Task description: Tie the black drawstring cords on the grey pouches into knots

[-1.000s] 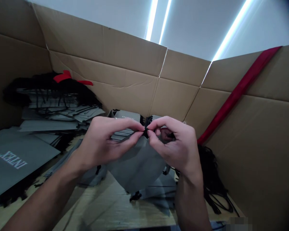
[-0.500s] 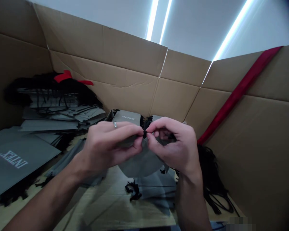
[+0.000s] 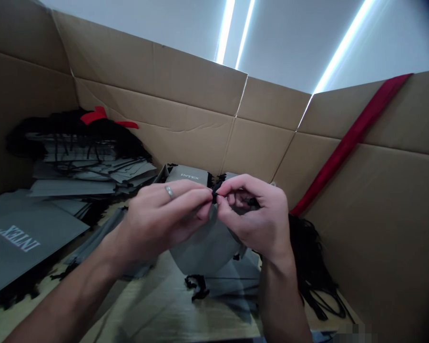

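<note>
My left hand [image 3: 168,216] and right hand [image 3: 255,214] each had a pinching grip on the black cord [image 3: 215,194], fingertips close together. Grey bag [image 3: 203,252] hung just below them, over the tabletop [image 3: 157,309]. Loose cords [image 3: 311,259] lay right.

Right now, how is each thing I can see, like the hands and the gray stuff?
Left hand: fingertips pinched together at the black cord
Right hand: thumb and finger pinching there too
Black cord: held, mostly hidden
Gray piece: hanging below the hands, partly covered
Left INTEX piece: lying flat, letters upside down
Black cords on the right: loose, heaped
Red strap: slanting along the cardboard
Light strips: glowing
</note>
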